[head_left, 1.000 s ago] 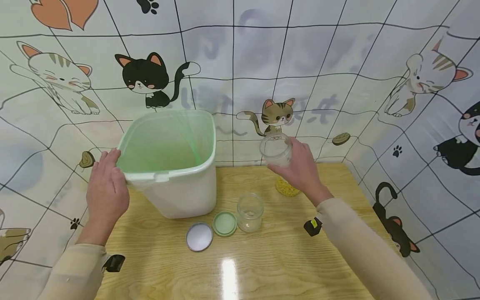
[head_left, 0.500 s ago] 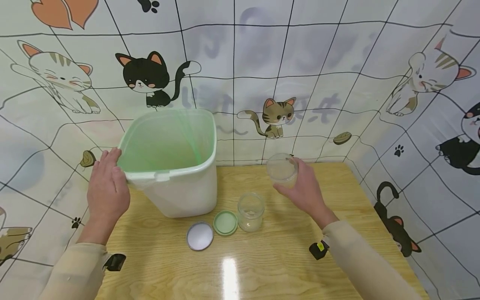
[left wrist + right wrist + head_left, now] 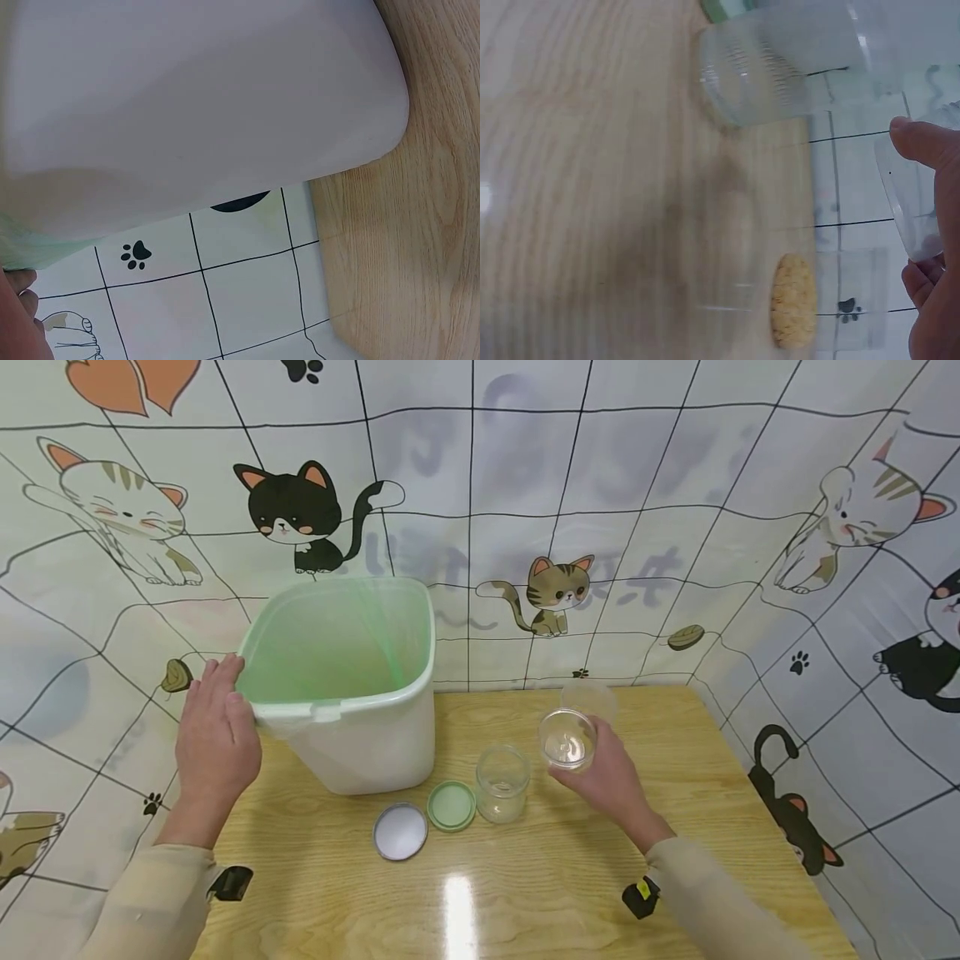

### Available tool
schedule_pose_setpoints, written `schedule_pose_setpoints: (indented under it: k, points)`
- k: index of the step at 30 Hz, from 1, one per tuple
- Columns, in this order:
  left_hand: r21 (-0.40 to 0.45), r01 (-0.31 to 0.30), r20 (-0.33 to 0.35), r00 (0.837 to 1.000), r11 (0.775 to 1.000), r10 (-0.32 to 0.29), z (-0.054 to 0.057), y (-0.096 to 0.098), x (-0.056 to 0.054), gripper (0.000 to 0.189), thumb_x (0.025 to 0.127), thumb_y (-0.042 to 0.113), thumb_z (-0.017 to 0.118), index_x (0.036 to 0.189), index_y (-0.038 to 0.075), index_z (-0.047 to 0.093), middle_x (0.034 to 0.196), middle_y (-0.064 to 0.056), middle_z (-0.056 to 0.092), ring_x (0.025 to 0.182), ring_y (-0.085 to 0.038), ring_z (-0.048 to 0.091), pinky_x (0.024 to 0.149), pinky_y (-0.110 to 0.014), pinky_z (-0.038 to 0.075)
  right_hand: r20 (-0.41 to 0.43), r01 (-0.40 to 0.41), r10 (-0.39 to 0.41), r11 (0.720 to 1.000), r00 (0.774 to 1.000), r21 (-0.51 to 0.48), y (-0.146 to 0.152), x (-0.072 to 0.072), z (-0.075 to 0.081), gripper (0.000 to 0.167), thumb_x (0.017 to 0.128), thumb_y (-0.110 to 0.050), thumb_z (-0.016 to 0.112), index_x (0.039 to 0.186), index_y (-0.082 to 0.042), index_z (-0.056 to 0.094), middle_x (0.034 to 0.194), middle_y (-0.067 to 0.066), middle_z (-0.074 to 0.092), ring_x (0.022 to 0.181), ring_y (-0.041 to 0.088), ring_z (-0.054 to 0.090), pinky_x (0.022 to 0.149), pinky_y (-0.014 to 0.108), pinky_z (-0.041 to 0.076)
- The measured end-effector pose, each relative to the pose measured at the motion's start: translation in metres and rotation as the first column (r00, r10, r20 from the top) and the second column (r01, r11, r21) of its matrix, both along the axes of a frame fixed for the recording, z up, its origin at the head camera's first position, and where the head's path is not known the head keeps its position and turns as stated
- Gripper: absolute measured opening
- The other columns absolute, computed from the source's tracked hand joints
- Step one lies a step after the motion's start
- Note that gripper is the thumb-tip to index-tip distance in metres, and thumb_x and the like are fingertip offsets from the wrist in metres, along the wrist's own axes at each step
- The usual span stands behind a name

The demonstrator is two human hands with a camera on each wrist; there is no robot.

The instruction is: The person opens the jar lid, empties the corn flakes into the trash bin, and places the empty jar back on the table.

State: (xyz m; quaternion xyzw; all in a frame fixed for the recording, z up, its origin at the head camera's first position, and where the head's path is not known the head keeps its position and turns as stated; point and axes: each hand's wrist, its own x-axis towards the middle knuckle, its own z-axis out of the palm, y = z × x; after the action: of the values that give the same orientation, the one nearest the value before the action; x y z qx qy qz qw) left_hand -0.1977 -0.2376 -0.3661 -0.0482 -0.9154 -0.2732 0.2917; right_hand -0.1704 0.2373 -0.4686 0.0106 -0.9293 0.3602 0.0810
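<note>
The right hand (image 3: 611, 778) grips the clear jar (image 3: 566, 742) by its side — apt for likely light, stiff, slippery walls — while the left hand (image 3: 219, 735) lies straight-fingered against the bin (image 3: 367, 750).

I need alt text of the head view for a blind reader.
A person's right hand holds a clear container over a wooden table; their left hand touches a green-lined white bin. Nearby: a clear jar, a green lid, a white lid.
</note>
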Motion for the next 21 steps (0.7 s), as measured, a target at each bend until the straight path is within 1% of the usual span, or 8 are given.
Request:
schedule_pose_setpoints:
  k: [4,6,10,14,18,21]
  points:
    - [-0.003,-0.007,-0.006,1.000,1.000,0.007,0.000,0.001,0.000,0.054,0.100,0.025,0.021,0.145,0.003,0.042,0.152,-0.016,0.042,0.148,-0.033,0.029,0.125,-0.044,0.015,0.069,-0.006,0.007,1.000,0.998,-0.022,0.000,0.006,-0.016,0.106,0.067,-0.046,0.087,0.146,-0.002,0.032,0.141,0.020,0.049,0.128,0.039,0.049,0.102,0.057,0.045]
    - [-0.005,-0.009,-0.008,1.000,1.000,0.009,0.001,0.001,0.000,0.054,0.100,0.025,0.021,0.145,0.003,0.042,0.152,-0.016,0.042,0.148,-0.033,0.029,0.125,-0.044,0.015,0.113,-0.010,0.016,0.999,0.993,-0.052,0.001,0.007,-0.025,0.105,0.068,-0.048,0.086,0.146,-0.003,0.031,0.144,0.019,0.047,0.131,0.038,0.047,0.103,0.057,0.044]
    - [-0.008,-0.008,-0.007,1.000,1.000,0.008,0.001,0.001,0.000,0.054,0.100,0.025,0.021,0.145,0.003,0.042,0.152,-0.017,0.042,0.148,-0.033,0.029,0.125,-0.046,0.016,0.171,-0.005,0.021,0.995,0.985,-0.097,0.004,0.008,-0.044,0.099,0.070,-0.045,0.085,0.143,-0.002,0.033,0.144,0.018,0.048,0.133,0.038,0.046,0.106,0.057,0.041]
    - [-0.005,-0.003,-0.001,1.000,1.000,0.003,0.001,0.001,0.000,0.055,0.100,0.025,0.020,0.146,0.003,0.041,0.152,-0.017,0.041,0.148,-0.033,0.028,0.125,-0.045,0.015,0.198,0.005,0.014,0.995,0.980,-0.096,0.005,0.007,-0.059,0.096,0.069,-0.041,0.086,0.141,-0.002,0.035,0.143,0.017,0.050,0.134,0.037,0.044,0.109,0.056,0.038]
    - [-0.005,-0.005,0.001,1.000,1.000,0.005,0.001,0.001,0.000,0.055,0.100,0.025,0.021,0.146,0.004,0.041,0.153,-0.016,0.041,0.148,-0.033,0.028,0.125,-0.043,0.014,0.208,-0.009,0.027,0.996,0.978,-0.090,0.003,0.007,-0.067,0.094,0.068,-0.038,0.087,0.140,-0.001,0.038,0.142,0.019,0.049,0.133,0.038,0.045,0.110,0.056,0.037]
    - [-0.005,-0.005,-0.001,1.000,1.000,0.005,0.000,0.001,0.000,0.055,0.100,0.026,0.021,0.146,0.004,0.041,0.153,-0.016,0.041,0.148,-0.033,0.028,0.125,-0.042,0.014,0.209,-0.016,0.030,0.998,0.977,-0.069,0.002,0.007,-0.074,0.095,0.067,-0.037,0.088,0.139,-0.001,0.039,0.141,0.022,0.050,0.131,0.039,0.047,0.110,0.056,0.038]
